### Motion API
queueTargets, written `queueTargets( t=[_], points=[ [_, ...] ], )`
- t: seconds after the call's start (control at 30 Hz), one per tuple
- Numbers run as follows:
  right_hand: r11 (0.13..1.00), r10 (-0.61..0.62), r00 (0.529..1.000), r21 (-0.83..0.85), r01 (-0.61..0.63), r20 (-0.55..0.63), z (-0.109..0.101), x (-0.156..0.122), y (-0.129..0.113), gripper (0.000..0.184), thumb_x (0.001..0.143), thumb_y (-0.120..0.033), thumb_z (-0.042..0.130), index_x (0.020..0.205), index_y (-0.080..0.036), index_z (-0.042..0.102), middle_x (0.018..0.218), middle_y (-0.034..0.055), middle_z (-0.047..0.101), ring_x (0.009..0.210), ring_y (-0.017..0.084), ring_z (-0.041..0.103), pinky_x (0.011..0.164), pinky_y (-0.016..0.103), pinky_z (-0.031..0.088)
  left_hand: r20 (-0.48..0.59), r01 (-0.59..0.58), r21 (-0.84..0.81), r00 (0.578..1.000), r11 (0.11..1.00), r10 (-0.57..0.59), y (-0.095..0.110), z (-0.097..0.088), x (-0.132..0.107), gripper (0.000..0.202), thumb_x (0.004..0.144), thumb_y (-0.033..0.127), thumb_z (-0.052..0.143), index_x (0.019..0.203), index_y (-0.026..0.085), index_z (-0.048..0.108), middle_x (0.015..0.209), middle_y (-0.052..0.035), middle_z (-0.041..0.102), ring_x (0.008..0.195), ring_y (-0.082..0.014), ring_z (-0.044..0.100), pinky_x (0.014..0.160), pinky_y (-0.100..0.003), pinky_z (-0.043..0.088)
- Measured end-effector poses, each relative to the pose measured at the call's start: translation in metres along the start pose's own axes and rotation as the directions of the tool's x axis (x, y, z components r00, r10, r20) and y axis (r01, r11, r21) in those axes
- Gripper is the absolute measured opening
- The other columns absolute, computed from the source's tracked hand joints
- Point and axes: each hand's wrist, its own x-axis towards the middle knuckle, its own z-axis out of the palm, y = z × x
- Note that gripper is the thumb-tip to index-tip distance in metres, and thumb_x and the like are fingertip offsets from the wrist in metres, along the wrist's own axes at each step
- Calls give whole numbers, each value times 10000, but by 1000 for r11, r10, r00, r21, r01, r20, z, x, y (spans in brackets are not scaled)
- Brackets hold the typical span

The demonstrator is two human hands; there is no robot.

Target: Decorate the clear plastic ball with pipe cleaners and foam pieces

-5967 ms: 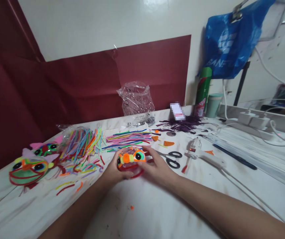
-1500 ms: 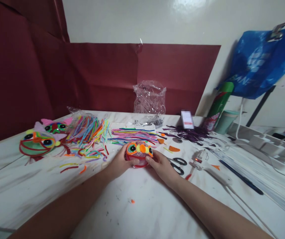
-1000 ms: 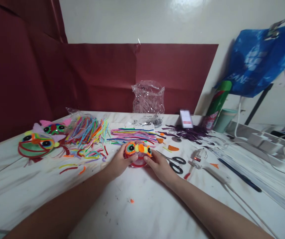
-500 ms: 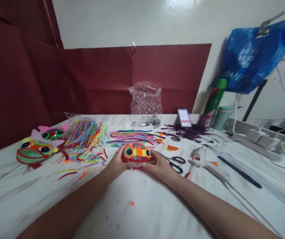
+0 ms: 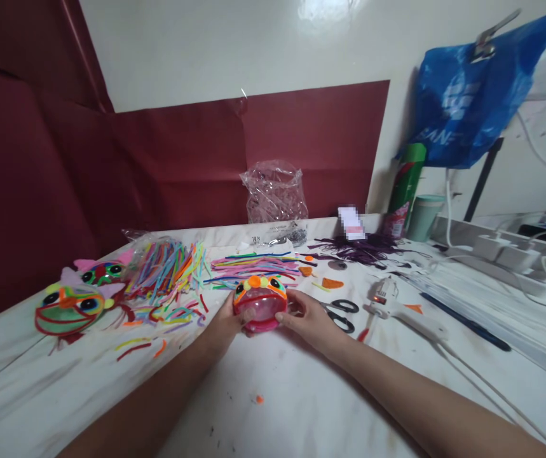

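Note:
A small round lantern-like craft [image 5: 262, 306] is held between my two hands above the table. Its clear plastic front is rimmed in red, with orange brows, dark eyes and an orange nose along the top. My left hand [image 5: 227, 321] grips its left side, the thumb at the lower front. On the opposite side my right hand [image 5: 308, 318] holds it with thumb and fingers. Black-handled scissors [image 5: 342, 315] lie just beyond the right hand. Behind the craft is a row of pipe cleaners [image 5: 253, 264].
Two finished-looking face crafts [image 5: 70, 306] stand at left beside a bag of colourful pipe cleaners [image 5: 163, 270]. To the right lie a white glue gun [image 5: 416, 323] with its cable, a dark blue stick [image 5: 466, 322] and purple strands [image 5: 368, 249]. A power strip [image 5: 515, 261] runs along the right edge.
The craft has tipped back in my hands, so its face now sits at the top and the clear, red-rimmed front shows. The view has shifted slightly.

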Motion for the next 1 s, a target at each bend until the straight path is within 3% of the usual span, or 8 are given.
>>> queueTargets(
  t=[0.1,0.2,0.27,0.43,0.67,0.83,1.0],
  points=[
    [1000,14,1000,3,-14,10,0,-1,-2,493,683,-380,689,1108,-157,571,1015,68,644,845,202,583,775,349,483,-15,3,-14,1000,1000,-4,-2,-1,1,644,647,436,725,1192,203,475,995,-85,645,723,-179,618,542,-242,475],
    [999,12,999,32,-13,40,0,-2,-6,497,685,-361,690,1124,-165,566,1004,64,646,852,204,592,769,349,489,-17,-17,-77,1000,997,16,0,2,2,726,624,362,759,1259,227,435,1109,-101,632,931,-246,623,731,-314,511],
    [998,2,998,61,-6,62,0,-3,-8,500,690,-351,691,1140,-173,563,984,60,652,867,209,598,777,356,493,-5,-31,-110,1000,993,31,3,4,2,774,601,322,779,1280,227,420,1186,-111,601,1043,-276,586,842,-361,489],
    [992,-14,996,130,3,89,-2,-7,-15,509,725,-378,674,1182,-192,547,1062,68,648,927,222,600,838,387,483,0,-36,-99,999,994,37,5,4,1,905,558,260,810,1334,245,344,1282,-118,532,1152,-296,519,962,-420,423],
    [985,-72,995,162,60,67,-3,-7,-13,484,784,-417,615,1207,-198,529,1193,95,603,1026,244,583,878,409,475,9,-98,44,995,994,98,4,0,-1,1068,541,199,821,1405,243,194,1368,-144,438,1242,-311,430,1028,-451,357],
    [989,-113,992,95,117,-47,-1,-5,-5,549,731,-380,678,1220,-197,507,1195,99,595,990,229,598,837,381,509,19,-89,11,996,996,89,4,3,-2,1078,514,212,835,1399,260,220,1388,-130,418,1244,-320,425,1006,-419,394],
    [982,-156,987,105,159,-32,-1,-5,-3,500,748,-363,664,1202,-203,530,1176,89,607,1008,226,593,865,391,501,-12,-127,94,992,987,129,-1,2,-2,1013,524,207,827,1366,247,267,1361,-127,444,1242,-314,426,999,-405,400]
  ],
)
